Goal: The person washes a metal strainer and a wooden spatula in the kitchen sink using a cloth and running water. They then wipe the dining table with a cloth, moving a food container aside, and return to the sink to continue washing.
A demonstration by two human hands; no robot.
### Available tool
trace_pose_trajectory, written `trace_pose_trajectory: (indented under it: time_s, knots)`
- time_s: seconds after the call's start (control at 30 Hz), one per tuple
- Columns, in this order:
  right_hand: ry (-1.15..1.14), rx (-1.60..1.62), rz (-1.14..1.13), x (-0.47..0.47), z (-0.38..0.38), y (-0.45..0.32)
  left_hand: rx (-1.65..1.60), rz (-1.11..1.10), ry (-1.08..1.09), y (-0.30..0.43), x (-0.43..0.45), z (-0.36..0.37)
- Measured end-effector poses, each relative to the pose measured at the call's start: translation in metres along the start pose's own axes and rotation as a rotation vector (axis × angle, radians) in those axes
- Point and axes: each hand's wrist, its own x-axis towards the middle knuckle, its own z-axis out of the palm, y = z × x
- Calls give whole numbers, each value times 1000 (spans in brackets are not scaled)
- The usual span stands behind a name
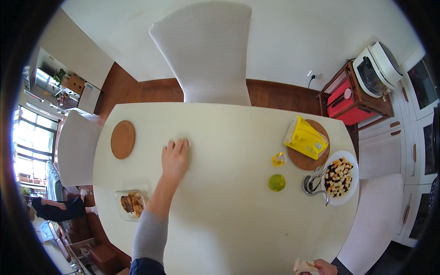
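My left hand reaches over the middle-left of the cream table, fingers curled down near its surface; whether anything is under them is hidden. At the bottom right edge, my right hand pinches a crumpled beige tissue. A glass container with browned food lies beside my left forearm. To the right are a green citrus fruit, a small yellow wrapper, and a yellow packet on a round brown mat. A small dark speck lies on the table.
A white plate of diced food stands at the right edge, with metal cutlery beside it. Another round mat lies at the far left. Pale chairs surround the table. A person is in the room at the left.
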Motion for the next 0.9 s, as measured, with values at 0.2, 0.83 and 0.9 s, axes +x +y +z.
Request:
trace_pose_trajectory:
  time_s: [0.2, 0.83, 0.9]
  knots:
    - [-27, -16, 15, 1, -3, 1, -8, -31, -3, 8, 12, -12]
    - [-20, -38, 23, 1, -9, -1, -88, -98, -54, 34, 6, -22]
    - [-10, -15, 78, 1, -10, -1, -163, 4, 41, 66, -37, -53]
